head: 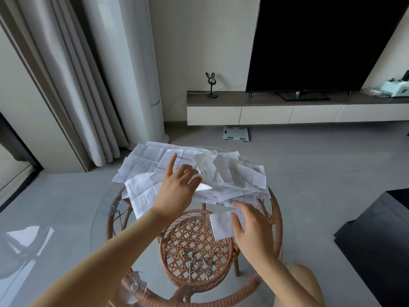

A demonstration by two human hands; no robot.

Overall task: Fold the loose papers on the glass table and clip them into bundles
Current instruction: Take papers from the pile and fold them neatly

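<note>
On the far half of the round glass table (141, 247), the loose papers (232, 173) lie in a rumpled, overlapping heap of printed sheets and slips, some with barcodes. The left hand (177, 187) is over the middle of the heap with fingers spread and the forefinger straight. Its fingertips are blurred, so contact with the sheets is unclear. The right hand (252, 224) lies nearer the person at the heap's near edge, with flat fingers resting on a small folded white paper (221, 228) that sits apart from the pile.

Nearer still is a cluster of metal clips (199, 262). Whether they lie on the glass or on the woven shelf below cannot be told. A rattan frame (277, 218) carries the glass, with clear suction cups at its joints.

Grey floor tiles (309, 162) surround the table. Pale curtains (77, 85) and a white column unit (141, 63) stand to the left. Ahead, a low cabinet (265, 115) holds a dark television (321, 41) and a rabbit-eared stand (211, 85). A bathroom scale (235, 133) lies beneath the cabinet, and dark furniture (376, 240) sits to the right.
</note>
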